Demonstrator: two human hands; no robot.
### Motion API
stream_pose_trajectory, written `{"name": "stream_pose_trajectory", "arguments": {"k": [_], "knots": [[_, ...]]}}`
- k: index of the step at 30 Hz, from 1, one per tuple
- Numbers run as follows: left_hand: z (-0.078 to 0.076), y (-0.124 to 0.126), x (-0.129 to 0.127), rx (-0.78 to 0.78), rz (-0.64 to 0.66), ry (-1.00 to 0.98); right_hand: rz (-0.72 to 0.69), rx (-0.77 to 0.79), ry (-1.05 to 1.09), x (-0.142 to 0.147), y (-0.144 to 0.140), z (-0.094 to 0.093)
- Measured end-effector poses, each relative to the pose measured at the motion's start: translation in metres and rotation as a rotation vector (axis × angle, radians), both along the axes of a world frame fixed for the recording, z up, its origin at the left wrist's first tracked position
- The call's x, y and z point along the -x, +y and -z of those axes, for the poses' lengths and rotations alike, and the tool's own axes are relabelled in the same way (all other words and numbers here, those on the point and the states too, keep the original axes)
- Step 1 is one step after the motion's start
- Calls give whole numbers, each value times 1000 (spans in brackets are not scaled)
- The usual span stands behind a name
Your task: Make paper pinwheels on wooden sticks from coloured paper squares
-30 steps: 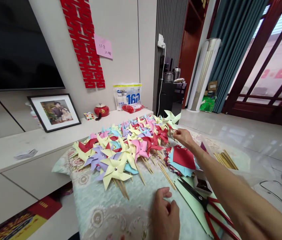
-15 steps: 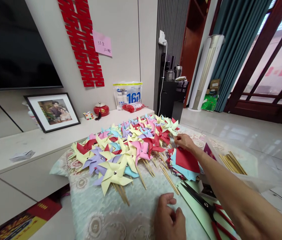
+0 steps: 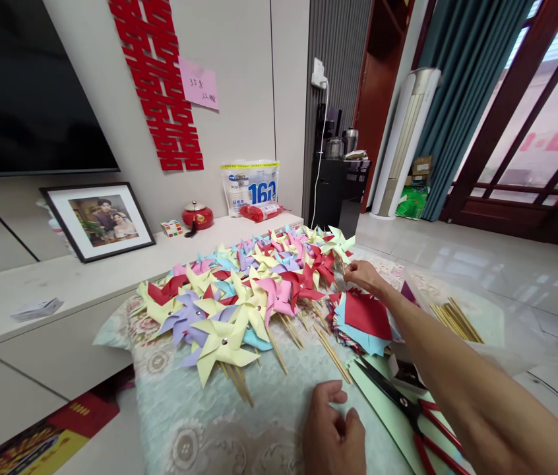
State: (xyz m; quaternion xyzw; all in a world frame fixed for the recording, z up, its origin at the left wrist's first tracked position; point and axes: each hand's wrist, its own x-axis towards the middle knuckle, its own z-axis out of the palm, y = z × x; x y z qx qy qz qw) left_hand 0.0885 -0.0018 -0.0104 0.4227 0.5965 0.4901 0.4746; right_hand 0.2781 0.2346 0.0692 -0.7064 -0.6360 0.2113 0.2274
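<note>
At the far right end of the pinwheel pile, my right hand [image 3: 364, 275] is closed on the thin stick of a pale green pinwheel [image 3: 338, 245]. My left hand [image 3: 334, 429] rests low over the tablecloth [image 3: 259, 435], fingers loosely curled, thumb apart, with nothing visible in it. Many paper pinwheels [image 3: 224, 342] in yellow, red, pink, purple and blue lie heaped on the cloth, their sticks pointing toward me. Under my right forearm sits a stack of cut paper squares [image 3: 365, 316], red and blue on top. Several loose sticks [image 3: 332, 353] lie left of it.
Black scissors with red handles [image 3: 402, 401] lie partly spread on green paper [image 3: 378, 402], beside a small box [image 3: 404, 371]. A clear bag with wooden sticks [image 3: 456, 320] is at the right. Behind runs a white cabinet [image 3: 105, 284] with a framed photo [image 3: 148, 243] and a red pot [image 3: 196, 216].
The pale green pinwheel has risen slightly with my right hand. My view has shifted a little; my left hand stays in place.
</note>
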Motion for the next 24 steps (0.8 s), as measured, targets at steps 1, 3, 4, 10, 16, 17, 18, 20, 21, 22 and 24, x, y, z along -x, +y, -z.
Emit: {"name": "stream_pose_trajectory", "arguments": {"k": [1, 3, 4, 10, 16, 17, 18, 20, 21, 22, 24], "knots": [[0, 0, 0, -7, 3, 15, -4, -4, 6, 0, 0, -1], [0, 0, 0, -19, 2, 36, -13, -8, 17, 0, 0, -1], [0, 0, 0, -21, 1, 40, -16, -7, 21, 0, 0, -2], [4, 0, 0, -25, -14, -26, -2, 31, 32, -2, -2, 1], [9, 0, -1, -25, 18, 53, 27, 83, 54, -4, -1, 8], [9, 0, -2, -29, 26, 80, 29, 98, 59, -5, 0, 9], [10, -1, -2, -30, 35, 105, 30, 113, 63, -6, 0, 9], [11, -1, -1, -31, 61, 146, 34, 148, 68, -7, 2, 11], [11, -1, -1, -30, 78, 162, 36, 165, 69, -8, 2, 11], [12, -1, -1, -29, 95, 175, 37, 183, 69, -8, 3, 12], [13, -1, 0, -26, 121, 189, 38, 216, 63, -9, 4, 13]]}}
